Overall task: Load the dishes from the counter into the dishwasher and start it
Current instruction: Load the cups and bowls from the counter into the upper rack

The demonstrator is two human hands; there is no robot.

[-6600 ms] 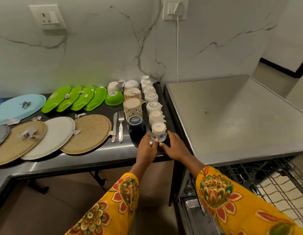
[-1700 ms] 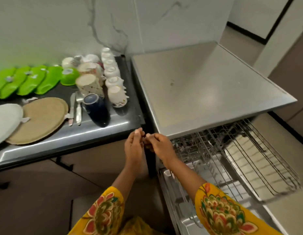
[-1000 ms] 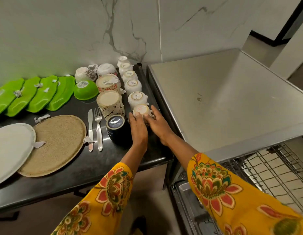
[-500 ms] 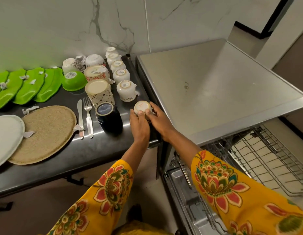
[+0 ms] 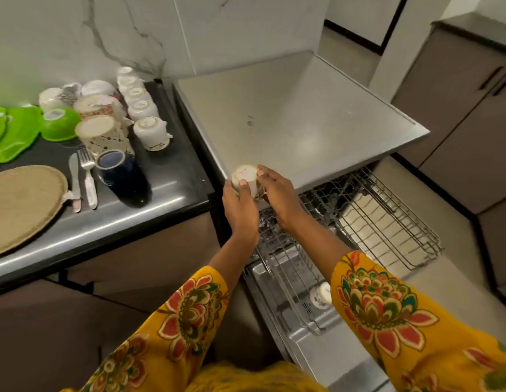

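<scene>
Carrying one small white cup (image 5: 245, 176), upside down, base ring facing up. Fingers (image 5: 242, 184) of left hand (image 5: 239, 206) wrap its near side, right hand (image 5: 278, 195) curls round the far side, so both hands grip the same cup, held in the air just past the edge of the dark surface (image 5: 172, 176) and in front of the steel dishwasher top (image 5: 288, 114).

Right under the fingers: pulled-out upper wire rack (image 5: 367, 222), mostly bare as far as I can see. Further below, toward the sleeves, a lower rack (image 5: 288, 281) with one white cup (image 5: 321, 297) sitting in it, partly hidden by the right sleeve (image 5: 387, 309).

Left of the fingers on the surface: white cup row (image 5: 144, 114), all inverted, two patterned mugs (image 5: 103, 131), dark blue mug (image 5: 121, 176), knife (image 5: 74, 182) and fork (image 5: 87, 179), tan round plate (image 5: 22, 205), green bowl (image 5: 59, 123), green leaf plates (image 5: 11, 131).

Step, my read: transfer of a cup from surface to rack, early in the load, most dishes not yet moved.

Next move calls for lowering the cup rim-down between the rack wires and releasing only once it sits stable. Can't tell which rack it's headed for. Watch the handle snagging on wire
</scene>
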